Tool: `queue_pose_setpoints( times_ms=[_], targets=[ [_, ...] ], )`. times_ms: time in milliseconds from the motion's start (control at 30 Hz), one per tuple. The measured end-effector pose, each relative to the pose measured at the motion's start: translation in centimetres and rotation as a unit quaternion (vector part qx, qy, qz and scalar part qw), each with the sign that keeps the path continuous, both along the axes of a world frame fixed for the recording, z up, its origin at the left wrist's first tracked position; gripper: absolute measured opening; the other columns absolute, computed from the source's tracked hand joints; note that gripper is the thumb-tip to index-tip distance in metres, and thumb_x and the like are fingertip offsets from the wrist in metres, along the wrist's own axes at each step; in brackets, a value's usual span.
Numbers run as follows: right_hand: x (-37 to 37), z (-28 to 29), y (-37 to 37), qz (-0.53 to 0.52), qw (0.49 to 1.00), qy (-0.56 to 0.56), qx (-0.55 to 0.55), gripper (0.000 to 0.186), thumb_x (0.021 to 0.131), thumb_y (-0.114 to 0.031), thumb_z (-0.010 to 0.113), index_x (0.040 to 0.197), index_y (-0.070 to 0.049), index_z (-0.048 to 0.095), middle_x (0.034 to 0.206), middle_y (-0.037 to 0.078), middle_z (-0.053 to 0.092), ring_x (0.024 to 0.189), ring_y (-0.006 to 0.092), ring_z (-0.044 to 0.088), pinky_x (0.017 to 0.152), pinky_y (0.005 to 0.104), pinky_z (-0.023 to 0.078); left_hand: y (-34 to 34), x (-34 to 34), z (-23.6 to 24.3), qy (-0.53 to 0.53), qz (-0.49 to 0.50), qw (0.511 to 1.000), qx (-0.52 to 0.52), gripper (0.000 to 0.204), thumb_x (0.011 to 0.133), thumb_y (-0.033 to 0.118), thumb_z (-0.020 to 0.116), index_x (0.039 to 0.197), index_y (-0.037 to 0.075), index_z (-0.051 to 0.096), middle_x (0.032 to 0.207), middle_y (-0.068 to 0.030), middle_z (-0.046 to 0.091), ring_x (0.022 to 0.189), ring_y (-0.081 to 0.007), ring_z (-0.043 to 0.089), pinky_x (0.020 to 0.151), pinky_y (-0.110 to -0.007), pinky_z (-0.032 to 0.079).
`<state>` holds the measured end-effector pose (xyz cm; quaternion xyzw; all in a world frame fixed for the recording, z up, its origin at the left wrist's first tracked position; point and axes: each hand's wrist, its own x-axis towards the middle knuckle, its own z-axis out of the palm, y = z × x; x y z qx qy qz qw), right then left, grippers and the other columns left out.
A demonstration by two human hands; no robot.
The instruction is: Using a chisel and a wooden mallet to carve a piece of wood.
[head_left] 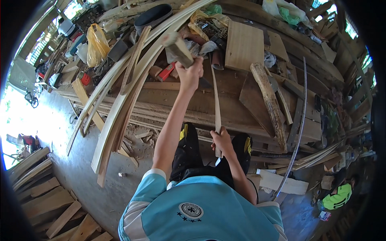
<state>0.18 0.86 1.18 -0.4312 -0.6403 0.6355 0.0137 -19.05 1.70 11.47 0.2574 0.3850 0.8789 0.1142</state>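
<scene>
My left hand (189, 73) is raised over the bench with its fingers wrapped round a short, thick wooden piece (181, 53). The far end of that piece is paler and blurred, so its exact kind is unclear. Close to my lap, my right hand (222, 141) grips the near end of a long thin wooden strip (216, 96), which runs away from me over the bench top. A small white end shows just below that hand. Beside my left hand lies a red object (165, 72) on the bench.
Long bent slats (128, 88) overhang the bench's left edge. A rough log piece (267, 100) and a flat board (244, 46) lie to the right. A yellow plastic bag (97, 44) stands far left. Stacked planks (44, 201) fill the lower left. Another person (338, 197) is at the right.
</scene>
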Motion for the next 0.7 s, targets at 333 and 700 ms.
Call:
queue_pose_setpoints(
  times_ms=[333,700],
  targets=[
    [0.3,-1.4,0.6,-0.009,0.998,0.038,-0.058,0.023,0.081,-0.018,0.049,0.092,-0.001,0.037,0.059,0.006,0.043,0.042,0.014,0.048,0.035,0.0267,0.041,3.1,1.0,-3.4,-0.024,-0.057,0.996,-0.057,0.015,0.075,0.0,0.055,0.067,0.007,0.044,0.047,0.0022,0.037,0.036,-0.0058,0.03,0.035,-0.023,0.021],
    [0.6,-1.1,1.0,-0.002,0.992,0.059,-0.115,0.02,0.081,-0.018,0.049,0.089,-0.004,0.038,0.06,0.005,0.044,0.044,0.0142,0.049,0.036,0.0267,0.041,4.6,2.0,-3.3,0.044,-0.018,0.992,-0.119,0.02,0.073,0.003,0.056,0.058,0.006,0.044,0.047,0.0043,0.04,0.039,-0.0037,0.034,0.036,-0.021,0.025]
  ],
)
